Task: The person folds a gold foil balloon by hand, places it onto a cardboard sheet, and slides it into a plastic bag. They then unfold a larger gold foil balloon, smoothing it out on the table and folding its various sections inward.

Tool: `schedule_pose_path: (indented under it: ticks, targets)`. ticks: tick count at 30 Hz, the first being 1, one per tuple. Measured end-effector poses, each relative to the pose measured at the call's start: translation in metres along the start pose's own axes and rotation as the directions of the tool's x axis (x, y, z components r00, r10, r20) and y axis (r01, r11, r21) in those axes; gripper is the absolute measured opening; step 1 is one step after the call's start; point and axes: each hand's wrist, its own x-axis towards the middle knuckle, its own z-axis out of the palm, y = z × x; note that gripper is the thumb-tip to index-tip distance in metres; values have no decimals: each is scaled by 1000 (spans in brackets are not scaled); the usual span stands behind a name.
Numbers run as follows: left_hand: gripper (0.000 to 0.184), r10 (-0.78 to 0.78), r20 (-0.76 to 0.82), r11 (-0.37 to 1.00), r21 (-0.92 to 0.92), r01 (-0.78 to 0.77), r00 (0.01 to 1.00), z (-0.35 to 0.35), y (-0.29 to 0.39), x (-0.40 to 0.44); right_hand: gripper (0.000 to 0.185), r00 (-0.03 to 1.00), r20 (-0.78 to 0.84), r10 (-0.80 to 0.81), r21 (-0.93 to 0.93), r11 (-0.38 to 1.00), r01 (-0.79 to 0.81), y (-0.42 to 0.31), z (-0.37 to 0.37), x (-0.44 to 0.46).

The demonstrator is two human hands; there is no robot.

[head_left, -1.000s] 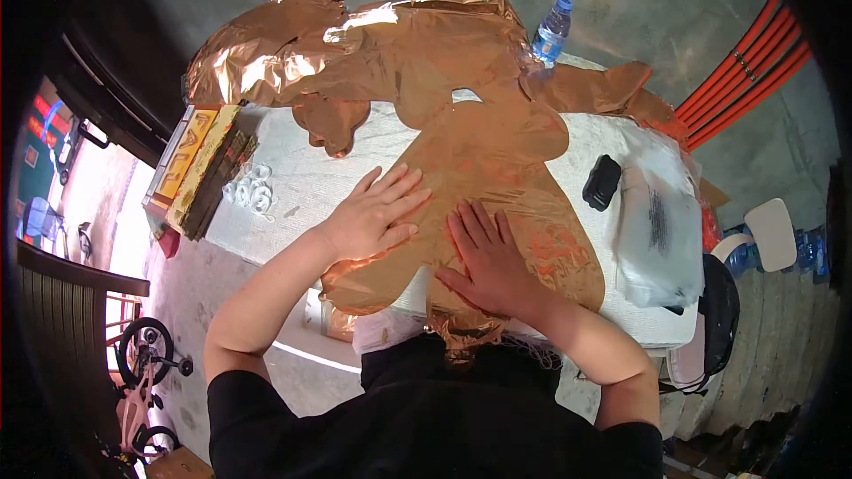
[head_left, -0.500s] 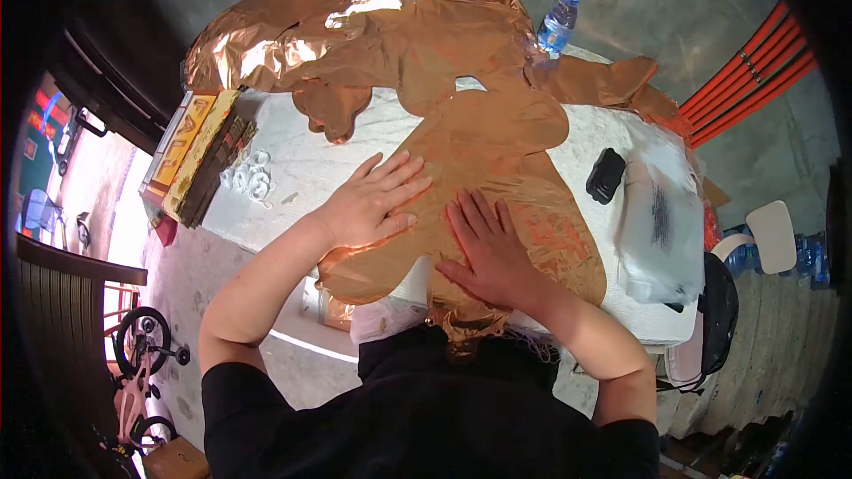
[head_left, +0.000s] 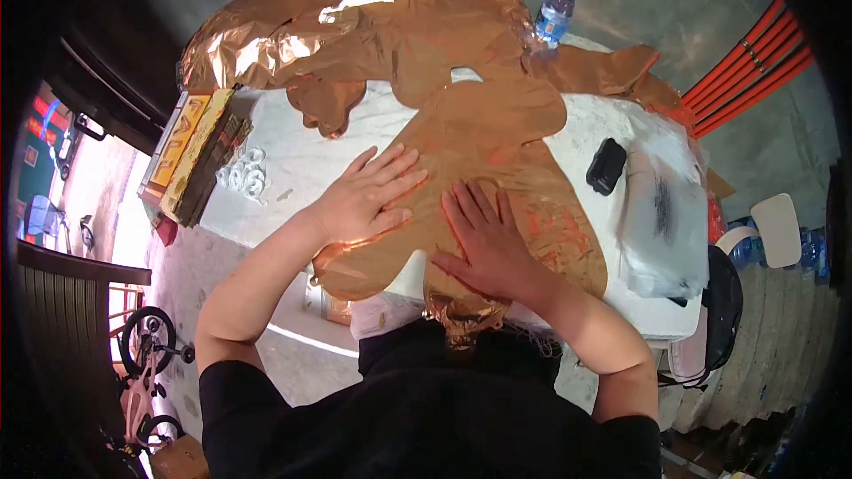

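A large flat copper-coloured foil sheet (head_left: 497,124) with rounded lobes lies over the white table (head_left: 293,160) and reaches down to the edge nearest my body. My left hand (head_left: 368,198) rests palm down on its left side, fingers spread. On its middle lies my right hand (head_left: 484,239), also palm down, with the thumb held apart from the fingers. Neither hand grips anything. The foil under the palms is hidden. More shiny crumpled foil (head_left: 257,35) extends across the far side of the table.
A water bottle (head_left: 555,11) stands at the far edge. Clear plastic packets (head_left: 661,222) and a black object (head_left: 606,167) lie on the right. Boxes (head_left: 191,160) and white ribbon coils (head_left: 242,176) are on the left. Red pipes (head_left: 745,71) rise at the back right.
The camera view has shifted slightly, so the table and foil appear a little higher. Both hands stay spread on the foil in nearly the same places.
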Motion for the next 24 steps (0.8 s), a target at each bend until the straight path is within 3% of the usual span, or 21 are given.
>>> schedule_pose_path:
  ticks: [19, 22, 24]
  targets:
    - [65, -7, 15, 1000, -23, 8, 1000, -3, 0, 1, 80, 988, -152, 12, -8, 1000, -13, -10, 10, 3]
    - [60, -41, -20, 986, -162, 37, 999, -12, 1, 7, 79, 988, -156, 3, -16, 1000, -6, -9, 13, 2]
    - [45, -112, 22, 972, -206, 115, 993, -24, 0, 19, 79, 986, -166, -10, -26, 1000, 6, -9, 12, 2]
